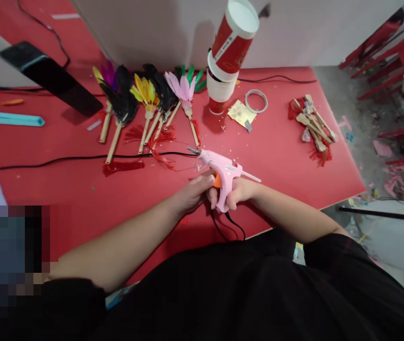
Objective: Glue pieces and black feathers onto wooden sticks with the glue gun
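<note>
A pink hot glue gun (228,166) with an orange trigger is tilted over the table, its metal nozzle pointing left. A clear glue stick (252,176) juts from its back. My right hand (241,190) is closed around its handle. Pressed against the front of the handle, near the trigger, is my left hand (199,188); it is closed, its fingertips are partly hidden, and I cannot make out what they hold. Beyond the nozzle lie several feather fans with wooden handles, among them a pink feather one (184,90) and a yellow feather one (146,97).
A stack of red and white paper cups (235,45) stands at the back. Beside it are a tape roll (256,101) and a yellow pad (241,112). Wooden sticks with red tassels (313,121) lie right. A phone (50,78) leans at left, near a turquoise strip (13,119).
</note>
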Demonstrator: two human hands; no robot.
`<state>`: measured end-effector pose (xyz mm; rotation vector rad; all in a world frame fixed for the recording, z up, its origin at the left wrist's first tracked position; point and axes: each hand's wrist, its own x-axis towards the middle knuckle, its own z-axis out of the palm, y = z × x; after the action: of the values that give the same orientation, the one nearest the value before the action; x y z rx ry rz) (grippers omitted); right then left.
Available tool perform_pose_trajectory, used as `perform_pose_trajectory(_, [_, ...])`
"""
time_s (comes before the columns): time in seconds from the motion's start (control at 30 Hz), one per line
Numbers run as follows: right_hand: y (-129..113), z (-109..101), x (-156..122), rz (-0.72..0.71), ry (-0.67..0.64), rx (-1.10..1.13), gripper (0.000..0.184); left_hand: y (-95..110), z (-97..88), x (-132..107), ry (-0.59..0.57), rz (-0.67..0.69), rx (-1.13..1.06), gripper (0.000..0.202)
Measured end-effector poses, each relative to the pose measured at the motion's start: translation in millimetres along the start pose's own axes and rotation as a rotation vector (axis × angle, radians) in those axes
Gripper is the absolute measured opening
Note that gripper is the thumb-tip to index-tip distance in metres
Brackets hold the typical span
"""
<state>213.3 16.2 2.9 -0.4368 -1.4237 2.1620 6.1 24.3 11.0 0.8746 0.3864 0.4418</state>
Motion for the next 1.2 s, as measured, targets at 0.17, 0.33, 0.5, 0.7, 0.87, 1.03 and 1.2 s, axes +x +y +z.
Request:
perform_pose_trajectory(0.17, [-23.9,-3.2,-11.5,0.125,0.015,-0.012,0.063,-4.6,7.0,6.6,0.077,0.064,-0.017,0.091])
perform_pose_trajectory(0.33, [-44.6,-1.1,-23.0,0.18,0.169,-0.16,0.06,-0.5,8.8,7.0,0.203,0.122,0.204,0.065])
perform_pose_trajectory(0.5, [-46.8,10.1,-21.8,0.201,0.403,-0.396,0.064,2.6,11.6,7.6,0.272,0.169,0.268,0.053])
perform_pose_trajectory(0.7, [-86.4,-29.9,-52.1,0.222,0.335,-0.785,0.051,-1.4,11.3,13.5,0.509,0.284,0.036,0.064])
perform_pose_trajectory(0.87, [-105.4,-94.9,-78.9,0.279,1.008,-1.139,0.04,3.1,11.2,4.1,0.587,0.27,0.164,0.062])
perform_pose_trajectory(1.03, [-96.9,-121.3,-62.7,0.51,1.194,-1.284,0.03,12.5,19.1,-2.9,0.51,0.134,0.369,0.064])
perform_pose_trajectory(1.2, [-101.0,-127.5,-54.4,0.554,1.201,-1.248,0.022,19.6,23.2,-2.5,0.49,0.073,0.418,0.062])
